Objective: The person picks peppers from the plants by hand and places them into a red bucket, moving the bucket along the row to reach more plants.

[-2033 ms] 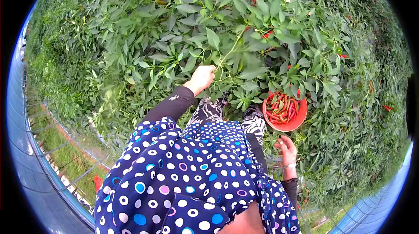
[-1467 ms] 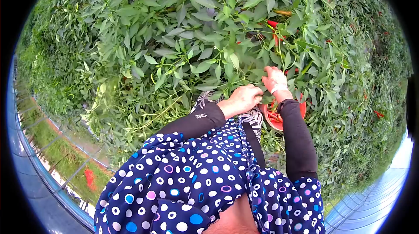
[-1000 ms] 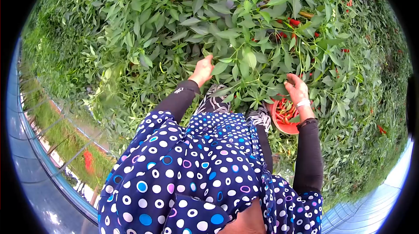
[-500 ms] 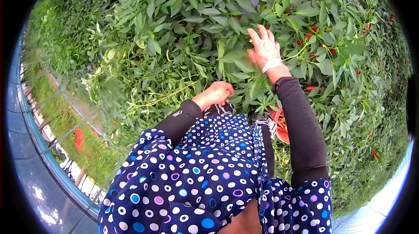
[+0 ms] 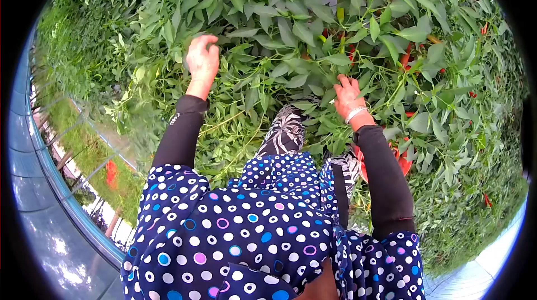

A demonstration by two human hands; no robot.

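My left hand point(image 5: 202, 64) is raised over the leaves of the pepper plants point(image 5: 251, 26), left of centre. Its fingers are loosely bent and apart, with nothing visible in them. Lower and to the right, my right hand point(image 5: 348, 98), with a pale band at the wrist, reaches into the foliage. Its fingers are slightly spread at the leaves, and their tips are partly covered; I see nothing held. Ahead of this hand, red chili peppers point(image 5: 406, 56) hang among the leaves. A green pepper point(image 5: 340, 14) shows farther up.
A red container point(image 5: 361, 167) stands beside my right leg, partly behind my right forearm, with red peppers by it. Dense plants surround my legs in patterned trousers point(image 5: 285, 132). Along the left run a grassy strip and a blue-framed structure point(image 5: 39, 188).
My left hand has moved up and left from near my lap to above the leaves. My right hand has come lower, closer to my body. The view has shifted slightly.
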